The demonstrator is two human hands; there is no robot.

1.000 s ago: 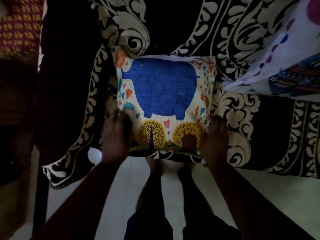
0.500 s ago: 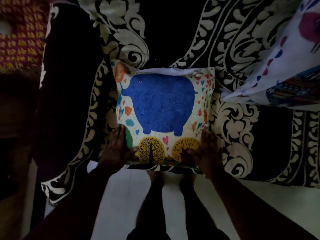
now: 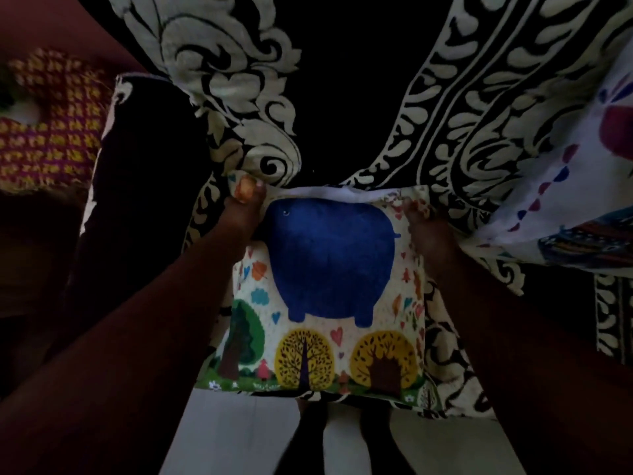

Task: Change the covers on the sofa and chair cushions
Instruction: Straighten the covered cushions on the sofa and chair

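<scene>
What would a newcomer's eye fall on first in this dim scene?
First, the square cushion printed with a blue elephant and yellow trees, at centre. The left hand and right hand grip its far corners. It lies on a black-and-cream scroll-patterned sofa throw; a white cushion with coloured motifs sits at right.

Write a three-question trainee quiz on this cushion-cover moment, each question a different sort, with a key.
1. True or false: both hands are at the far corners of the elephant cushion.
2. Multiple choice: what lies under the cushion? A) a bare wooden table B) a black-and-cream patterned throw C) a plain blue sheet
3. Fill in: a white strip shows along the cushion's ____ edge.

Key:
1. True: the left hand is at the far left corner and the right hand at the far right; the dim light hides the exact grip.
2. B
3. far
</scene>
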